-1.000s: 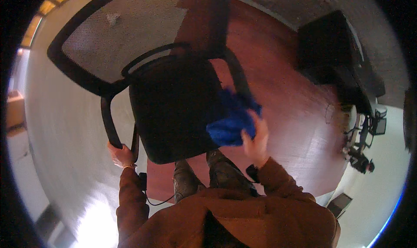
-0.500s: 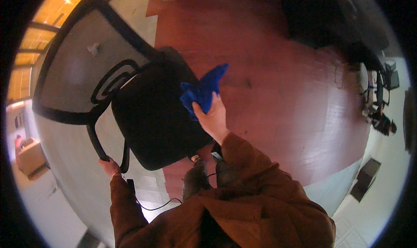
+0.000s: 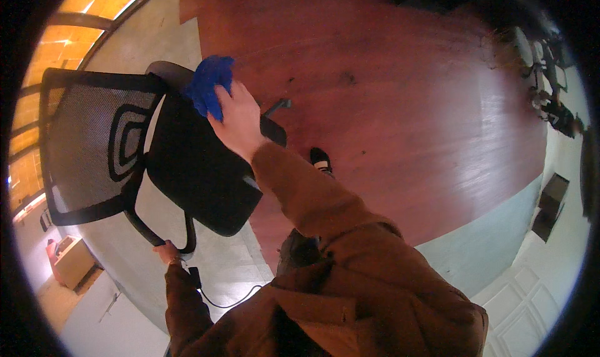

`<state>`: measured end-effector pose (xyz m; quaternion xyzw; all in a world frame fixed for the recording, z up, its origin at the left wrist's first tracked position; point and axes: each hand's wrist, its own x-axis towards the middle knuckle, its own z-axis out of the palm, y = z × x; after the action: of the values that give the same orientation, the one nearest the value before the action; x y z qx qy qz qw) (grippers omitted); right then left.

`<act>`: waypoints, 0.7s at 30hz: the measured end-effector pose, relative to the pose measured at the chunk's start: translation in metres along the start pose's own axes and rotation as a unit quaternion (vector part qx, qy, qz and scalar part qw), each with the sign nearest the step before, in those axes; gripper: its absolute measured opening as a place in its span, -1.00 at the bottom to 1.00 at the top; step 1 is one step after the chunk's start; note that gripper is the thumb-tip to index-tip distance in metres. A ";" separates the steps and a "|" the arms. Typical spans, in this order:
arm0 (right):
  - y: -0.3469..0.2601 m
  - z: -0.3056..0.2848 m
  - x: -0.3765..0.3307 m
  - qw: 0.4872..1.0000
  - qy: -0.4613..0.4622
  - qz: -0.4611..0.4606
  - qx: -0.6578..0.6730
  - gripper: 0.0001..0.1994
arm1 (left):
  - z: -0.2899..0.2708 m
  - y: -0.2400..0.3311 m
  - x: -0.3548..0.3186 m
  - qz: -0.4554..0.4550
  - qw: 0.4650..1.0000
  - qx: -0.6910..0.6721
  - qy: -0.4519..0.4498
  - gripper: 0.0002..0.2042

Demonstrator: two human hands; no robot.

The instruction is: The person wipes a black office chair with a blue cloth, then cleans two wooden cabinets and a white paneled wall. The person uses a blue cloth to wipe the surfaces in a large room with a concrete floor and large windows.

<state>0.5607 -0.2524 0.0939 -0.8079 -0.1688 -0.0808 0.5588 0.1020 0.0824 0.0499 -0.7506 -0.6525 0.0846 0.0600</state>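
Note:
A black office chair (image 3: 194,163) with a mesh back (image 3: 87,151) stands tilted at my left. My left hand (image 3: 167,252) grips its near armrest (image 3: 147,231), fingers wrapped round the loop. In my right hand (image 3: 239,116) is a crumpled blue cloth (image 3: 211,85). That hand reaches across the seat, with the cloth up against the far armrest (image 3: 170,73). Part of the chair's base (image 3: 278,110) shows beyond the seat edge; the rest is hidden beneath it.
Reddish-brown flooring (image 3: 387,126) spreads ahead, bordered by grey floor. My shoe (image 3: 320,160) is beside the chair. A cable (image 3: 231,306) runs near my left sleeve. A cardboard box (image 3: 75,263) sits far left, a white panelled door (image 3: 522,307) lower right, dark furniture (image 3: 550,63) far right.
The blue cloth in my right hand has moved left and away, from the seat's right side to the far armrest. The chair has turned, and my left hand still holds its armrest.

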 end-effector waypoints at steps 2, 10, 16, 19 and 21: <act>0.000 -0.005 -0.028 0.997 -0.070 -0.002 0.018 -0.53 | -0.003 0.005 -0.022 0.029 0.999 -0.008 0.023 -0.46; 0.025 0.004 -0.150 0.912 -0.401 -0.069 -0.044 -0.47 | -0.077 0.092 -0.076 -0.057 0.834 -0.525 -0.160 -0.64; 0.064 -0.004 -0.057 0.876 -0.426 -0.133 -0.183 -0.71 | -0.106 0.188 -0.118 -0.144 0.773 -0.612 -0.084 -0.65; 0.101 0.012 0.017 0.948 -0.224 -0.089 -0.209 -0.70 | -0.115 0.207 -0.120 -0.112 0.896 -0.430 0.004 -0.49; 0.113 0.028 0.052 0.961 -0.134 -0.057 -0.234 -0.44 | -0.120 0.215 -0.121 -0.079 0.913 -0.399 0.025 -0.43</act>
<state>0.6490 -0.2532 0.0013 -0.9084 -0.2644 -0.0410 0.3213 0.3184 -0.0654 0.1297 -0.6601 -0.6872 -0.2066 -0.2222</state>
